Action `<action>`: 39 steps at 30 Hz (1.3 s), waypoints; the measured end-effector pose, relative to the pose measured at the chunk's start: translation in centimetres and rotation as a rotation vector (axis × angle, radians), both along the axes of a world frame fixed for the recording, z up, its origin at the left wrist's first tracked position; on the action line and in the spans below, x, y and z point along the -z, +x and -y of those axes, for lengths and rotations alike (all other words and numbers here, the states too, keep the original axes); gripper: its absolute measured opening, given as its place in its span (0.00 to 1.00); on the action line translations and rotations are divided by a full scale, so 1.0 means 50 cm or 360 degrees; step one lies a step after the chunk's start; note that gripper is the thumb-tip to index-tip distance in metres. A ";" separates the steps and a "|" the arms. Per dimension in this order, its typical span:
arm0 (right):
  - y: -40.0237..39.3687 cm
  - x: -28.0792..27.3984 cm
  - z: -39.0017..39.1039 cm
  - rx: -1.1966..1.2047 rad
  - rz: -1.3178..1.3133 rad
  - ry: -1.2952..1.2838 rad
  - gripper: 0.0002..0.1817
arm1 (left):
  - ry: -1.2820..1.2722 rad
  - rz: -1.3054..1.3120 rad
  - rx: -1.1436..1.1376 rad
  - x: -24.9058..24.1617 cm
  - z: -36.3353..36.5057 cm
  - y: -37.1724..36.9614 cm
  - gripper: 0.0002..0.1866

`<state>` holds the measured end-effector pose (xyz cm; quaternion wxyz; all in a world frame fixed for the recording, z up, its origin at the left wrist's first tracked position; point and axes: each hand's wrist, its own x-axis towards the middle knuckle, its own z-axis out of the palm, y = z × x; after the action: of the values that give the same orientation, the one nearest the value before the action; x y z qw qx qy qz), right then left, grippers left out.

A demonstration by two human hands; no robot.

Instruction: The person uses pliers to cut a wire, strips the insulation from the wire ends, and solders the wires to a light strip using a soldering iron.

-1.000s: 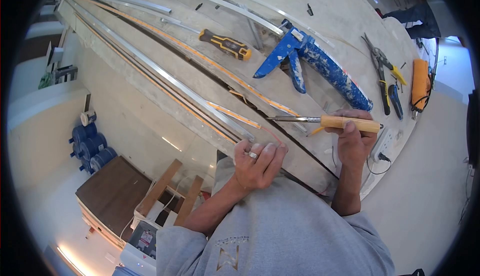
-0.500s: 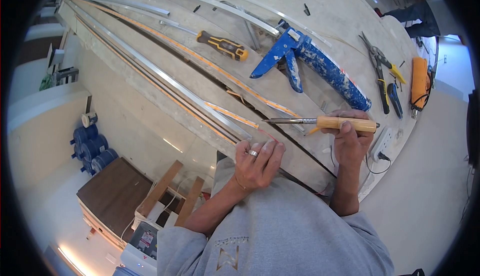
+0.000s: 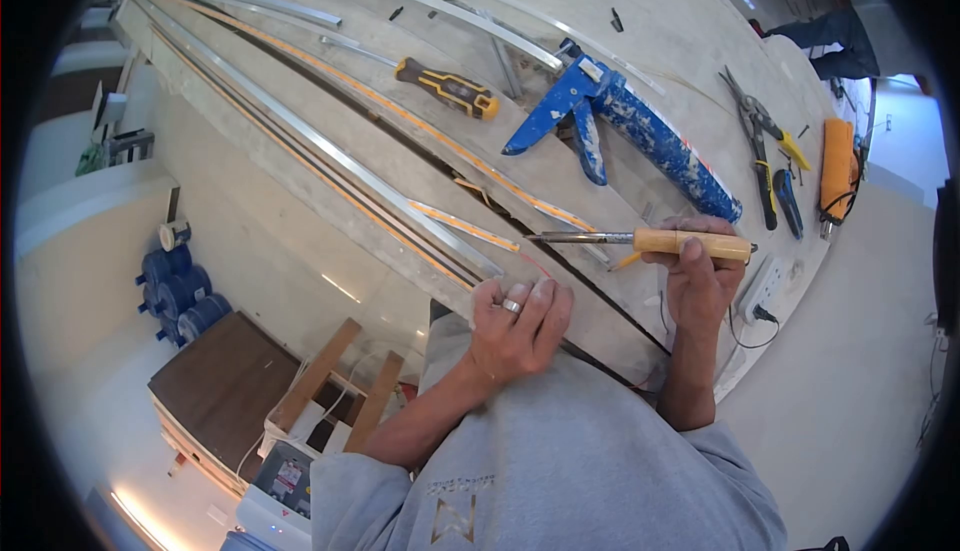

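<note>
Evidently, the left hand (image 3: 520,329) has its fingertips pressed together, pinching a thin red wire (image 3: 537,266) that runs to the short LED strip (image 3: 465,225). The right hand (image 3: 705,276) grips the wooden handle of a soldering iron (image 3: 655,241), thumb against the near side. The iron's tip points left, close to the strip's right end; whether they touch, I cannot tell. Beyond lie a blue caulking gun (image 3: 660,141) and, farther left, a yellow-and-black screwdriver (image 3: 448,88). A power strip (image 3: 765,289) sits just right of the right hand.
</note>
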<state>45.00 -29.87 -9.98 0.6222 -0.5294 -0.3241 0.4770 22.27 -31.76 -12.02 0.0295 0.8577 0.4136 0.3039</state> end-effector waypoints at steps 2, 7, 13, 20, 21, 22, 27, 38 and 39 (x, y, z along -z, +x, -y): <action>0.001 0.003 -0.001 -0.0014 0.0000 0.0002 0.21 | 0.0000 -0.0004 0.0004 0.002 -0.006 -0.001 0.13; -0.001 0.007 0.001 -0.0060 0.0013 -0.0024 0.21 | 0.0006 -0.0003 0.0013 0.007 -0.007 0.001 0.12; 0.003 0.012 0.001 -0.0047 -0.0022 -0.0015 0.20 | 0.0055 0.0010 0.0027 0.002 -0.007 0.001 0.14; 0.019 0.003 0.003 -0.0001 -0.0071 0.0054 0.19 | -0.0854 0.0723 -0.0046 -0.094 0.034 -0.027 0.16; 0.023 0.002 0.002 0.0004 -0.0104 0.0064 0.18 | -0.1184 0.0995 -0.0163 -0.106 0.040 -0.032 0.16; 0.026 0.002 0.002 0.0007 -0.0138 0.0075 0.18 | -0.1177 0.0988 -0.0156 -0.103 0.045 -0.040 0.16; 0.030 -0.003 0.009 0.0027 -0.0228 0.0121 0.15 | -0.1401 0.1710 -0.0283 -0.047 0.039 -0.093 0.11; 0.027 -0.050 0.080 0.0288 -0.0327 0.0271 0.12 | -0.0955 0.0868 -0.0089 -0.052 -0.041 -0.154 0.11; 0.023 -0.047 0.087 0.0301 -0.0345 0.0267 0.12 | -0.1133 0.1070 -0.0108 -0.058 -0.028 -0.143 0.08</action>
<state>46.15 -34.21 -7.63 0.7377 -0.4490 -0.2426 0.4420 15.09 -30.36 -9.10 0.4428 0.6348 0.4870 0.4046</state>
